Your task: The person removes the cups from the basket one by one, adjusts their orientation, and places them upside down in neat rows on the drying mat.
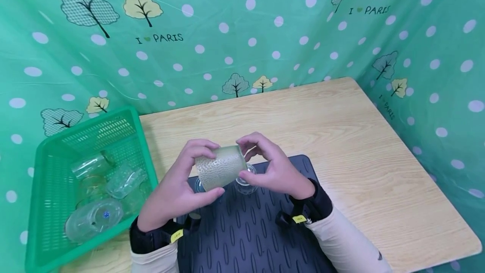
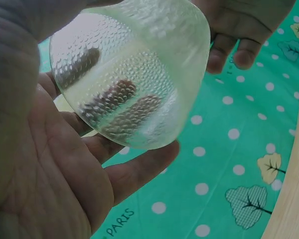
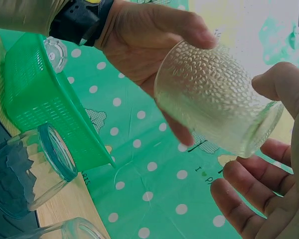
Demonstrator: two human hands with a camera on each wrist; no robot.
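Observation:
A dimpled clear glass (image 1: 223,165) lies tilted between both hands above a dark mat (image 1: 257,231). My left hand (image 1: 206,171) grips its body, thumb underneath and fingers over the top. In the left wrist view the glass (image 2: 134,74) fills the frame, with the fingers showing through its wall. My right hand (image 1: 246,157) holds the glass's narrow end. The right wrist view shows that hand (image 3: 261,139) with its thumb on the end of the glass (image 3: 214,94) and its fingers cupped below.
Two plain glasses (image 1: 246,182) (image 1: 198,184) stand upside down on the mat under the hands. A green plastic basket (image 1: 87,127) at the left holds several more glasses (image 1: 125,180). The wooden table (image 1: 341,138) is walled in by green dotted cloth.

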